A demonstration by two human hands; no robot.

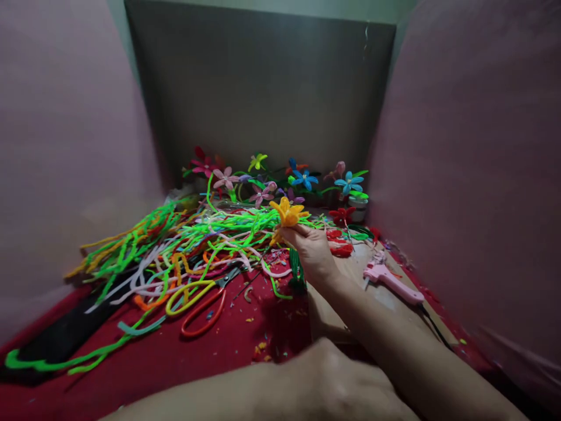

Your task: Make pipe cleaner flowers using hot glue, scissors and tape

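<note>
My right hand [312,250] is raised over the red cloth [175,356], its fingers pinched on the stem of a yellow pipe-cleaner flower [288,213] held upright. My left hand [337,383] lies low at the bottom edge, blurred, close against my right forearm; its fingers do not show. A tangle of loose pipe cleaners [184,245], mostly green, white and orange, spreads to the left of the flower.
Scissors [202,299] with yellow and orange handles lie on the cloth. A pink glue gun [391,282] rests on cardboard [350,266] at the right. Several finished flowers [280,178] stand at the back against a dark board [263,88]. Pink walls close both sides.
</note>
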